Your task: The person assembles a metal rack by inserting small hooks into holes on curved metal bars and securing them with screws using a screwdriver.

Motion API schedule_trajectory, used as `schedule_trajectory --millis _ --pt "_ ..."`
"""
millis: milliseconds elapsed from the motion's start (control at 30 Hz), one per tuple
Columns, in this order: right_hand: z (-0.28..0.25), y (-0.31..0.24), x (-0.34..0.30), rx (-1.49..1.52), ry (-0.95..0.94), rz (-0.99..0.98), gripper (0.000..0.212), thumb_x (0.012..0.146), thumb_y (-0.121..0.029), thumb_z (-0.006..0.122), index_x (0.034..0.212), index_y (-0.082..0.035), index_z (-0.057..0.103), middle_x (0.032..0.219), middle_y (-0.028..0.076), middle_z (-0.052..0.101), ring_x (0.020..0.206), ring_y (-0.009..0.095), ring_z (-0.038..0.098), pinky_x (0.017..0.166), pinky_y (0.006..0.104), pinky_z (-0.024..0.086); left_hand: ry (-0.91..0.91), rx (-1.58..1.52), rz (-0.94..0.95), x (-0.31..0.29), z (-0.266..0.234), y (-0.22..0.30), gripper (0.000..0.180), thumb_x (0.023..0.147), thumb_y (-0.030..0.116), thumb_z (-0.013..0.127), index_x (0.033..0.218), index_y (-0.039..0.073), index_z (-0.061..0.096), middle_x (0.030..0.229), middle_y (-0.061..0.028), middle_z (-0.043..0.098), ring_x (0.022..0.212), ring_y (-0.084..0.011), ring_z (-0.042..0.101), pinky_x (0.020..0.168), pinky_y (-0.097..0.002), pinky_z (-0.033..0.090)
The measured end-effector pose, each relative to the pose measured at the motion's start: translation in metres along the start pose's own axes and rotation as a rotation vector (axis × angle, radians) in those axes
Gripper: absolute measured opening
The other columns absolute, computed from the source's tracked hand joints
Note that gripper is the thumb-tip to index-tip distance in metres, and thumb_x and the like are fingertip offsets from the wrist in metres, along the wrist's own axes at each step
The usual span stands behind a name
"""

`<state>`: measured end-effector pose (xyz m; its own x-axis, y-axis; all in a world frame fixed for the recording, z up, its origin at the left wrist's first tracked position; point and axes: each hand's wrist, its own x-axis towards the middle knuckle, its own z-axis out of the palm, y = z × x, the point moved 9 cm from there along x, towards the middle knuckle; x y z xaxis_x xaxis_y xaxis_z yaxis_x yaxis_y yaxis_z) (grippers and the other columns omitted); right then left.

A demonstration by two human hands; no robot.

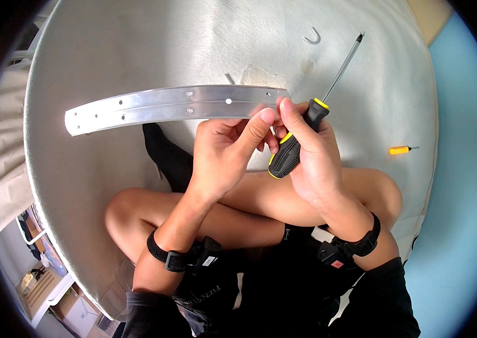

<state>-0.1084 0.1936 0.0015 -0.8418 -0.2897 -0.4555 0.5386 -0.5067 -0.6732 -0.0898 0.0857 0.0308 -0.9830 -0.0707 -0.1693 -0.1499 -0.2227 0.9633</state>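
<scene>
A long, silvery metal strip (157,105), gently curved and pierced with several holes, is held up crosswise above the pale padded surface. My left hand (221,155) is closed on its lower edge near the right end, thumb lying on the front face. At that same end, the thumb and fingers of my right hand (318,160) press together by the strip's tip. A black-and-yellow screwdriver (289,156) also rests in my right hand, its handle across the palm and its shaft pointing up to the right. Whatever the fingertips touch behind the strip is hidden.
A small metal hook (314,36) lies beyond the hands, and a short metal rod (229,78) shows behind the strip. To the right is a small yellow screwdriver (399,150). My crossed legs (255,197) are beneath my arms; a blue wall (464,124) stands at right.
</scene>
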Motion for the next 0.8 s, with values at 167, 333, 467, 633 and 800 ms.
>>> schedule_trajectory --millis 167,333,467,633,800 --pt "0.0012 -0.0004 -0.0008 -0.007 -0.016 0.004 0.022 0.089 -0.024 0.067 0.080 -0.007 0.057 0.072 0.001 0.052 0.060 0.012 0.051 0.056 0.0266 0.042 0.010 -0.011 0.003 0.0002 0.0000 0.0000 0.022 0.095 0.018 0.059 0.098 -0.002 0.068 0.080 -0.0044 0.066 0.065 -0.0097 0.060 0.058 -0.0221 0.043" --pt "0.0043 -0.0001 -0.0012 0.016 -0.034 -0.003 0.024 0.089 -0.024 0.068 0.079 -0.005 0.057 0.072 0.002 0.054 0.059 0.011 0.051 0.056 0.0267 0.042 0.024 -0.030 -0.005 0.0003 -0.0027 -0.0018 0.021 0.095 0.017 0.059 0.098 -0.002 0.068 0.079 -0.0055 0.066 0.064 -0.0110 0.060 0.057 -0.0222 0.043" --pt "0.0037 0.0029 -0.0022 -0.027 -0.024 0.009 0.024 0.088 -0.024 0.068 0.078 -0.006 0.058 0.072 0.002 0.055 0.060 0.011 0.052 0.056 0.0264 0.042 0.052 -0.081 -0.006 -0.0008 -0.0055 -0.0059 0.021 0.095 0.016 0.059 0.097 -0.002 0.068 0.077 -0.0064 0.066 0.062 -0.0117 0.060 0.055 -0.0223 0.043" --pt "0.0023 0.0017 -0.0035 -0.124 0.010 0.016 0.026 0.088 -0.026 0.069 0.076 -0.006 0.058 0.070 0.002 0.056 0.059 0.010 0.052 0.055 0.0245 0.041 0.085 -0.060 0.009 -0.0014 -0.0084 -0.0017 0.021 0.094 0.016 0.059 0.097 -0.003 0.067 0.075 -0.0074 0.065 0.059 -0.0123 0.060 0.052 -0.0225 0.043" --pt "0.0019 0.0025 -0.0034 -0.129 -0.006 0.012 0.026 0.088 -0.027 0.069 0.077 -0.005 0.058 0.069 0.003 0.057 0.058 0.010 0.052 0.053 0.0238 0.041 0.092 -0.054 0.047 -0.0009 -0.0088 0.0028 0.022 0.094 0.016 0.059 0.099 -0.004 0.067 0.075 -0.0079 0.065 0.059 -0.0127 0.059 0.053 -0.0237 0.047"
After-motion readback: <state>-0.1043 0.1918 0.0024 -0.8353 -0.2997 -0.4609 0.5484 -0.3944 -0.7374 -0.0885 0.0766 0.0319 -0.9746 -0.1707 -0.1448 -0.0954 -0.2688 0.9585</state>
